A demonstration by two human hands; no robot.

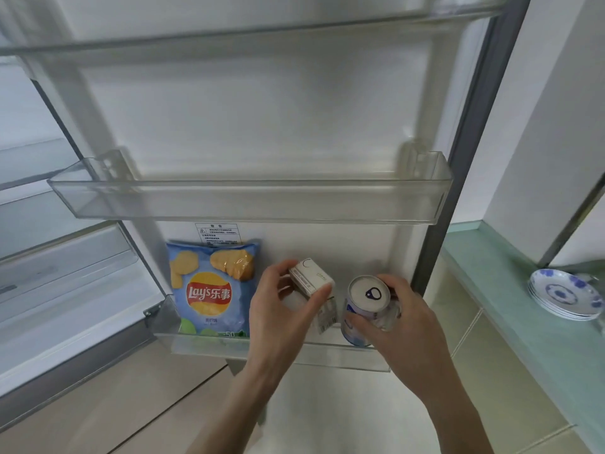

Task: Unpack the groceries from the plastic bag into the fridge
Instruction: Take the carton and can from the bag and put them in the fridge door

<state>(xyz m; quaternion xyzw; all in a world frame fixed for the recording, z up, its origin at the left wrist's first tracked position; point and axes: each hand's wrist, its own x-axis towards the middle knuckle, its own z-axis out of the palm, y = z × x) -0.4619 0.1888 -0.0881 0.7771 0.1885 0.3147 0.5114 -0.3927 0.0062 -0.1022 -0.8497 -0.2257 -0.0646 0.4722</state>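
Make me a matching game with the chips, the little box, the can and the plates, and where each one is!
Things:
1. chip bag
2. small carton
3. can
4. stack of plates

Places:
A. on the green counter at the right
B. in the right hand
C. standing at the left of the bottom door shelf, untouched
D. in the left hand

Pairs: 1-C, 2-D, 3-B, 4-A
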